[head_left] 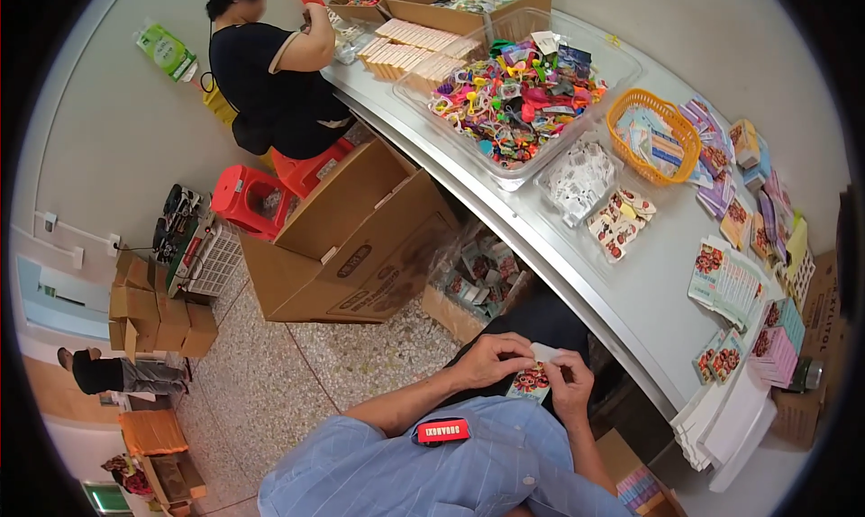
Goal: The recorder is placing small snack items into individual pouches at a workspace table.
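Packet (529,385) held just in front of the blue shirt (378,472), left of the bench (635,296) edge. Long axis runs away from the body, leaning slightly right — white end outward, printed face up. Left hand (494,358) pinches near the white end; right hand (571,384) grips the right side — fingertips partly hidden.

Small, colourful printed packet (528,385); white top; pinched between hands (571,389).

Packing workshop, long worktable (631,314), tub (515,180) of colourful trinkets (532,98), stacked cardboard boxes (162,319)
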A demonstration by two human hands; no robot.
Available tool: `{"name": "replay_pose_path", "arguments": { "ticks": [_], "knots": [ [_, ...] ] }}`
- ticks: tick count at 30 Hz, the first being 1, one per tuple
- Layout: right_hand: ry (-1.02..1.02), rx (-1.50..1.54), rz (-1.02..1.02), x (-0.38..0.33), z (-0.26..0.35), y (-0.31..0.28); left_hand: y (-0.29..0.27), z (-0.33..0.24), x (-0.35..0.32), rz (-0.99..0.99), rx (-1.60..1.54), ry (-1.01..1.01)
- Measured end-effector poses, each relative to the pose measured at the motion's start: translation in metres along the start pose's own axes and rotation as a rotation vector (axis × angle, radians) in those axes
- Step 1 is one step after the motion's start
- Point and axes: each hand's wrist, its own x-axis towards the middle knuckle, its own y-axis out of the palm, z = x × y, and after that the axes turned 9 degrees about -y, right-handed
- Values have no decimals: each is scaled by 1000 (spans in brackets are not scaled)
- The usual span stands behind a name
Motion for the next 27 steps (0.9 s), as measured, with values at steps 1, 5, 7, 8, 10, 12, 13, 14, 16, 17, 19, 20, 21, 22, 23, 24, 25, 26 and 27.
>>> {"name": "replay_pose_path", "arguments": {
  "ticks": [1,5,7,8,10,12,13,14,16,17,19,20,21,22,23,24,25,26,27],
  "knots": [
    [91,72,-87,-2,4,4,3,-2,-3,-28,-93,-139],
    [155,215,-152,1,15,8,11,-8,-6,-104,-361,-214],
    [133,188,-101,2,12,0,6,-11,-6,-79,-400,-228],
    [81,167,-20,4,13,-5,2,-12,-5,-25,-240,-105],
    [28,147,62,6,16,-12,0,-15,-6,28,-80,18],
    [68,125,114,5,20,-17,4,-22,-7,56,-142,-59],
    [75,121,107,3,22,-19,6,-24,-8,64,-147,-63],
    [158,150,98,1,25,-20,8,-24,-7,74,-173,-98],
    [248,121,117,3,29,-22,12,-22,-2,68,-269,-195],
    [274,59,140,7,33,-23,12,-23,0,46,-240,-252],
    [224,37,181,16,37,-21,8,-27,0,32,-202,-309],
    [224,46,192,18,32,-21,4,-32,3,36,-188,-301],
    [206,77,154,21,34,-18,0,-35,4,55,-179,-301],
    [317,112,181,25,38,-18,-3,-39,6,62,-163,-296],
    [335,113,185,26,35,-18,-6,-38,8,67,-165,-321],
    [373,139,160,28,36,-17,-7,-41,12,71,-162,-343],
    [408,194,118,24,34,-17,-4,-46,15,76,-197,-379],
    [427,253,88,24,31,-17,-3,-46,16,72,-239,-417],
    [429,237,91,22,28,-19,-3,-43,18,80,-235,-419]
  ]
}}
